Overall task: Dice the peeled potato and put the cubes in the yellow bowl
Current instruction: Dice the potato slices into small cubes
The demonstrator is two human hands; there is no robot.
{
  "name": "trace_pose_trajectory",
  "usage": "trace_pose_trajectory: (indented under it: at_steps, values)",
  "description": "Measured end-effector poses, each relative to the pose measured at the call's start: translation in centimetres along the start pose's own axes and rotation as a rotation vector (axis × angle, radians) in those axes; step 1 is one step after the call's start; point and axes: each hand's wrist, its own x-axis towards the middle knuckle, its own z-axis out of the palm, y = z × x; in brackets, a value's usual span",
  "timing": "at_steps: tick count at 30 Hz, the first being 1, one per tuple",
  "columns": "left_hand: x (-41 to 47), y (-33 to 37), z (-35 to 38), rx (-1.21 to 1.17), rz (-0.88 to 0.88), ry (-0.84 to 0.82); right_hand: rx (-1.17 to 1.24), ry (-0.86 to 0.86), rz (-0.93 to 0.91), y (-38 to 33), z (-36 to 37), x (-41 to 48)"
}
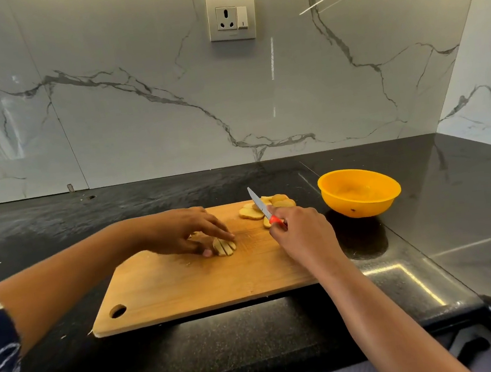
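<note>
- The left hand (pixel 182 232) lies low over the middle of the pale, rectangular wooden cutting board (pixel 188 287). Its fingers are stretched nearly straight and close together, not clenched.
- Its fingertips rest on top of a round, pale yellow peeled potato slice (pixel 224 246) that is cut into several parallel strips. The thumb tip sits against the slice's near left edge.
- The right hand (pixel 301 234) is curled tight round the red handle of a small knife (pixel 260 204) with a narrow steel blade. Only a bit of the handle shows past the knuckles.
- The blade points up and away, slanting left, and crosses in front of a heap of uncut potato slices (pixel 283 202) at the board's far right corner. Whether it touches them cannot be told.
- The round yellow bowl (pixel 359 206) of plastic stands upright on the speckled black stone countertop (pixel 227 356). It is just right of the board's far right corner and apart from both hands.
- The board lies skewed, with its hanging hole at the near left corner.
</note>
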Motion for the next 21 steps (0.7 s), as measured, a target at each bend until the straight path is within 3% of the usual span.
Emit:
trace_pose_trajectory:
  at_steps: [8, 12, 17, 21]
  values:
    - [0.7, -0.2, 0.9, -0.006, -0.027, 0.164, 0.003, -0.021, -0.001, -0.3, -0.3, -0.3]
    - [0.0, 0.7, 2.0, -0.038, -0.165, 0.285, -0.003, -0.072, -0.001, -0.4, -0.4, -0.6]
    - [0.3, 2.6, 3.7, 0.125, -0.433, 0.481, 0.003, -0.146, 0.004, -0.8, -0.6, -1.0]
    - [0.5, 2.9, 4.3, 0.13, -0.489, 0.529, -0.039, -0.245, -0.003, -1.1, -1.1, -1.3]
